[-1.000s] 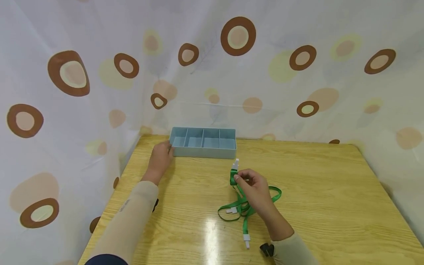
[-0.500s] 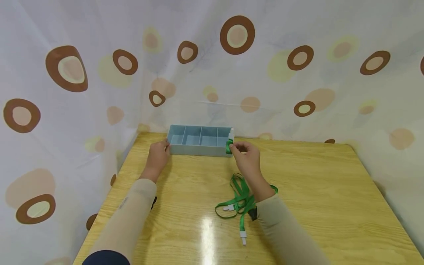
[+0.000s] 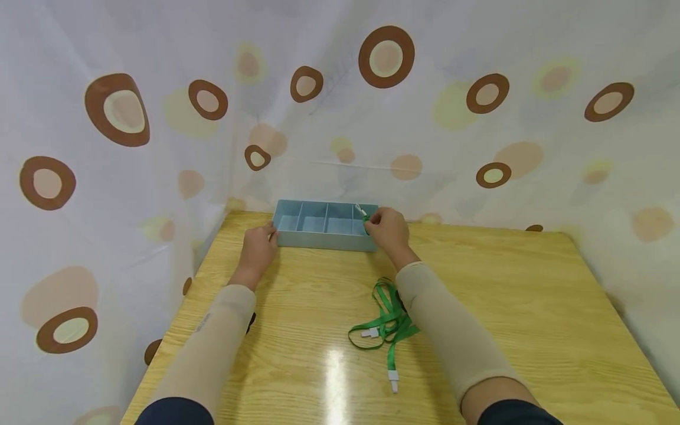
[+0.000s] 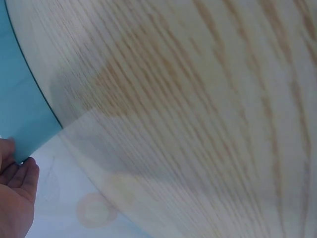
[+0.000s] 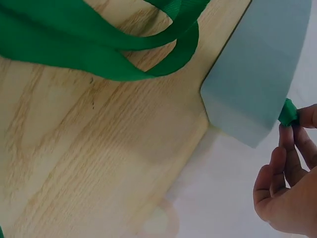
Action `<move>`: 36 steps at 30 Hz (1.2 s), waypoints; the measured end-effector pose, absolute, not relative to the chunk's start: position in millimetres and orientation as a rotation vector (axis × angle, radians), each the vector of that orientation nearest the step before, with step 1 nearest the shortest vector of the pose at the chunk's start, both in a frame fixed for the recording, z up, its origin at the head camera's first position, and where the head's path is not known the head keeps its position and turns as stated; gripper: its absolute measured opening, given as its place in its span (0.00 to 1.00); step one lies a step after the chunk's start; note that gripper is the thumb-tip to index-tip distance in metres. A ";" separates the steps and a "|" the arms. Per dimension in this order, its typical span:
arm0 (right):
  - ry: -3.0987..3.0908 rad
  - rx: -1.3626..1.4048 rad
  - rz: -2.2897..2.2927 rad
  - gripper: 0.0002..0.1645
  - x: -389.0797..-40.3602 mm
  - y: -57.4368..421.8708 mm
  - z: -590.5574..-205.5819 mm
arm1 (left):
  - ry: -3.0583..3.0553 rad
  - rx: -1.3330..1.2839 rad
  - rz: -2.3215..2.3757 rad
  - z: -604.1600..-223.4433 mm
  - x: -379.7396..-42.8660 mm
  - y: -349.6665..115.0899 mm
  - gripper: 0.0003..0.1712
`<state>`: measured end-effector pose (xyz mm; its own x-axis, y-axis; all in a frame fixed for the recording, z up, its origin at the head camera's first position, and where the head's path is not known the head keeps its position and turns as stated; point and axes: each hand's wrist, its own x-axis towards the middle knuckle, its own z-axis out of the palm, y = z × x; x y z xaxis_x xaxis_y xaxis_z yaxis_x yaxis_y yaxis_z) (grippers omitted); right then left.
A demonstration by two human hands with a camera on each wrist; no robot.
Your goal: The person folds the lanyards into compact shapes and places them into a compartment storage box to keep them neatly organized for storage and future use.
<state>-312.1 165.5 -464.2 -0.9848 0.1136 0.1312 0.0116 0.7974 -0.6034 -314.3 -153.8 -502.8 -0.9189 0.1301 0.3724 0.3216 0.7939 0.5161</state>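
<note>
My right hand [image 3: 390, 232] pinches a rolled-up green lanyard [image 5: 287, 113] between thumb and fingertips, over the rightmost compartment of a blue divided tray [image 3: 319, 240]. Its white clip [image 3: 361, 209] points up and to the left. At the tray's left end, my left hand [image 3: 257, 249] grips the near corner with thumb and fingers. In the left wrist view, that hand's fingers [image 4: 29, 176] meet the edge of the blue wall. Loose green lanyards [image 3: 390, 321] with white clips lie tangled on the table, partly hidden by the right sleeve.
The tray stands at the back of the wooden table [image 3: 504, 295], close to a patterned curtain [image 3: 425, 118]. More curtain hangs along the left and right sides. Dividers split the tray into several compartments.
My right hand has carried the rolled lanyard forward from above the tangled lanyards to over the tray's right end, and the clip has tilted left. My left hand stays at the tray's left end.
</note>
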 end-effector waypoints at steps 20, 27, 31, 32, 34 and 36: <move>-2.673 -0.020 0.945 0.12 -310.0 173.1 -470.4 | -2.667 -0.344 -0.828 -507.0 -304.5 -154.5 0.11; -2.642 0.120 0.993 0.10 -297.7 196.0 -451.0 | -2.660 -0.317 -0.861 -505.1 -304.5 -157.3 0.14; -2.647 0.222 0.992 0.10 -283.8 215.9 -439.8 | -2.668 -0.318 -0.929 -503.3 -304.5 -154.8 0.18; -2.661 0.267 1.003 0.09 -278.5 220.5 -436.7 | -2.673 -0.314 -0.935 -502.8 -304.6 -154.0 0.20; -2.721 0.411 1.022 0.07 -266.1 228.3 -432.9 | -2.697 -0.296 -0.947 -501.7 -304.1 -152.0 0.23; -2.830 0.630 1.015 0.07 -249.5 233.6 -432.8 | -2.748 -0.265 -0.954 -500.1 -302.3 -150.3 0.27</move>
<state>-249.5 233.6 -432.8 -0.9136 -0.3544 0.1995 -0.4004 0.6979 -0.5938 -302.3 -150.3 -500.1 -0.9594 0.0974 0.2647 0.2404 0.7731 0.5870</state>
